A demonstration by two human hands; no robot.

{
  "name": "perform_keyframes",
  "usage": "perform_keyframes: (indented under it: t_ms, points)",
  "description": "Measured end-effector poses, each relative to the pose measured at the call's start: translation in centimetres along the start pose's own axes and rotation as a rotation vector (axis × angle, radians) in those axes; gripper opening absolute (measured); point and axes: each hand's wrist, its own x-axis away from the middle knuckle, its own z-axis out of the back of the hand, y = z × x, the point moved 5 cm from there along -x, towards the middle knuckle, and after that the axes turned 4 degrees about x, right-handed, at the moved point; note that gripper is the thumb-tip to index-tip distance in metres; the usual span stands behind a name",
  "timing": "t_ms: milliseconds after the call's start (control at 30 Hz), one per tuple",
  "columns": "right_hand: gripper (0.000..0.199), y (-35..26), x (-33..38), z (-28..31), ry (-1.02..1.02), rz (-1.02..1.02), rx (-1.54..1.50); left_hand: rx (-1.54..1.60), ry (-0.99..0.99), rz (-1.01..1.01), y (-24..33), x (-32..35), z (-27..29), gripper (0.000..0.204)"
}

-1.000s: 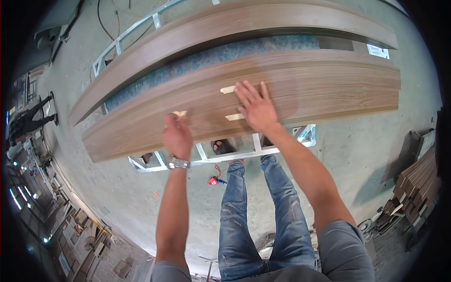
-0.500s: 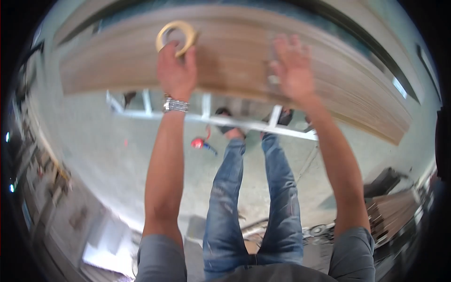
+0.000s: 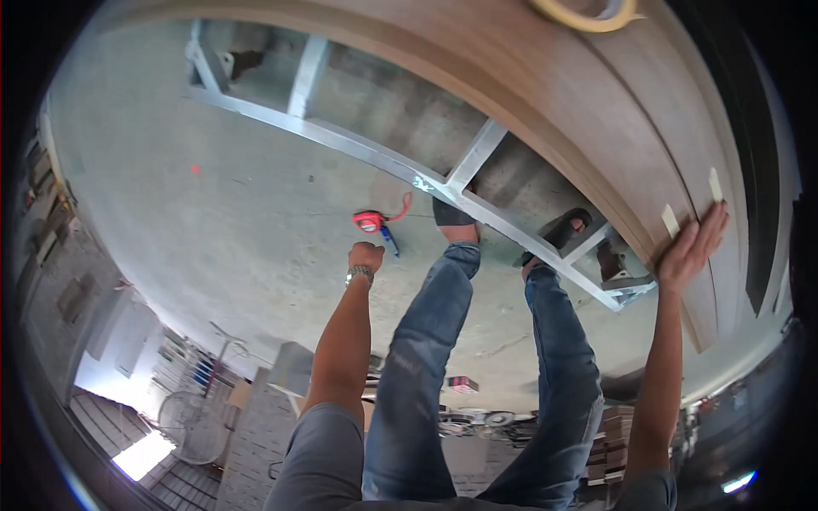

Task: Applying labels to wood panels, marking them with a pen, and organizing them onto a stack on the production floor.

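My left hand (image 3: pixel 365 255) is closed, its fingers curled under and hidden; whether anything is inside I cannot tell. It appears just below a red tape measure (image 3: pixel 368 222) and a blue pen (image 3: pixel 390 242) on the floor. With fingers stretched out, my right hand (image 3: pixel 688 255) rests on the wood-grain boards (image 3: pixel 588 111) near their right end. Two short pale tape strips (image 3: pixel 671 221) stick to the boards by its fingertips. Cut off by the top edge, a yellowish tape roll (image 3: pixel 590 25) lies on the boards.
Beneath the boards is a grey metal frame (image 3: pixel 341 146) with crossbars, close to my feet. A small pink box (image 3: pixel 463 384) is on the floor behind my legs. A standing fan (image 3: pixel 189 427) is at the lower left, and stacked wood pieces (image 3: pixel 610 447) are at the lower right.
My view has swung to the right end of the boards. My left hand has left the tape roll and closed lower down. My right hand now lies near the boards' right end.
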Motion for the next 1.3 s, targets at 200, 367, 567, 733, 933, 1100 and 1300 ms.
perform_keyframes:
  t_ms: [200,367,567,733,933,1100,1300]
  points:
    - [0.059,3.6,1.0,-2.4,0.079,-0.095,-0.208,-0.408,0.319,-0.230,-1.2,-8.0,-0.4,0.041]
    - [0.051,3.0,0.2,1.0,0.125,-0.417,-0.169,-0.278,0.259,-0.403,10.0,5.8,-2.2,0.025]
    - [0.009,-11.8,5.7,8.7,-0.637,-0.409,-0.875,0.177,0.113,-1.110,29.8,31.0,12.1,0.017]
    - [0.038,-14.2,6.9,12.0,-0.485,-0.485,-1.093,-0.002,-0.203,-1.409,41.5,42.0,8.9,0.026]
    - [0.013,-3.8,7.3,9.1,0.127,-0.914,-1.255,0.089,0.017,-1.397,49.8,38.6,7.2,0.022]
    - [0.018,-0.1,5.7,2.9,0.325,-0.927,-1.388,-0.162,0.565,-1.663,54.8,32.5,6.1,0.018]
    - [0.015,-0.7,5.3,0.0,0.245,-0.932,-1.353,-0.224,0.879,-1.615,54.9,31.8,3.9,0.022]
